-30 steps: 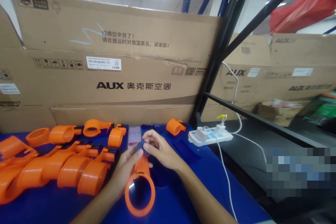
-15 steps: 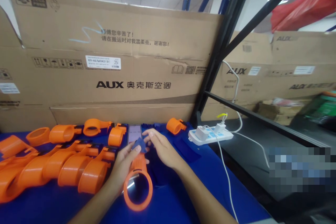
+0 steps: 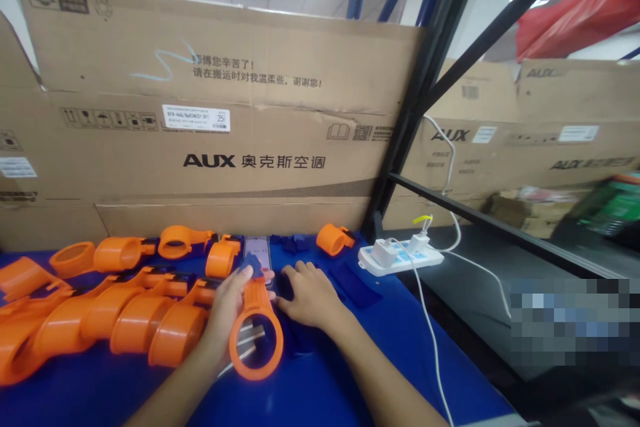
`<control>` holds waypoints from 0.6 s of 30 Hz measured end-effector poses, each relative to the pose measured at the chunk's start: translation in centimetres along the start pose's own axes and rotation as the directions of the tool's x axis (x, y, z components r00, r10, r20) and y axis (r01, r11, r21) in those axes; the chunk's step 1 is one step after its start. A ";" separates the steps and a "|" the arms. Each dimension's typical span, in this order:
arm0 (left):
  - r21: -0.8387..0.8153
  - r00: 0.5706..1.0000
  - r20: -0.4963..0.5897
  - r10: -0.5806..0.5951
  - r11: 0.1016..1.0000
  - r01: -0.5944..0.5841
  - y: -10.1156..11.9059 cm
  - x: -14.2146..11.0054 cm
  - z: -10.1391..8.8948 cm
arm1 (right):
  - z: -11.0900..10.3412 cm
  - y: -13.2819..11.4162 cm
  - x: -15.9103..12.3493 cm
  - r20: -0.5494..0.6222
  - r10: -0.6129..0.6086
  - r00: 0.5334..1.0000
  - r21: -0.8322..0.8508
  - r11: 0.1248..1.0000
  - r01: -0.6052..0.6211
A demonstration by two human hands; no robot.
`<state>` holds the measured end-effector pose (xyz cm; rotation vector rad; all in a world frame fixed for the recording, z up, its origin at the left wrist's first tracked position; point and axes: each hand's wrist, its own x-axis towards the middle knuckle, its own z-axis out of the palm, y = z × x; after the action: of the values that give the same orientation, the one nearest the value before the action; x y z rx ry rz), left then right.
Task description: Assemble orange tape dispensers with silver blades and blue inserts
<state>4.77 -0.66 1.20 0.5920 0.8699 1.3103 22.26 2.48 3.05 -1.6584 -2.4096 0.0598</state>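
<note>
My left hand [image 3: 233, 303] is closed around the handle of an orange tape dispenser [image 3: 256, 367], whose round ring hangs toward me. A small blue piece [image 3: 253, 268] covers the handle's far end, under my left thumb. Pale strips [image 3: 249, 339] show through and beside the ring. My right hand [image 3: 310, 297] rests low over the blue tabletop, palm down, with bent fingers and the thumb apart from them. Nothing shows in it, though its fingertips are partly hidden. Beyond the left hand lies a phone [image 3: 258, 249] with a lit screen.
Several more orange dispensers [image 3: 143, 323] stand in rows on the left, and a single orange dispenser [image 3: 332, 240] sits at the back. Dark blue pieces [image 3: 295, 243] lie behind my hands. On the right are a white power strip [image 3: 400, 257], cables and a black rack post [image 3: 400, 140]. Cardboard [image 3: 280, 120] walls the back.
My right hand has moved away from the dispenser's blue end, down and right to the tabletop. The dispenser in my left hand has shifted slightly left and up.
</note>
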 end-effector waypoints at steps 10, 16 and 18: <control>0.006 0.999 0.002 0.043 0.999 -0.043 0.0 0.5 -0.1 | 0.5 0.3 0.7 0.005 0.065 0.998 0.006 0.998 -0.065; 0.038 1.000 0.009 0.014 0.999 -0.014 -0.2 0.3 0.0 | 0.7 0.0 0.5 -0.018 0.044 0.999 0.052 0.998 -0.043; 0.030 1.000 0.001 0.029 0.999 -0.029 -0.2 0.3 0.0 | 0.5 0.1 0.7 -0.036 0.041 0.999 0.066 0.997 -0.039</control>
<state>4.94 -0.43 0.99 0.6304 0.8844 1.3251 21.98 3.16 2.64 -1.6642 -2.3220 0.1126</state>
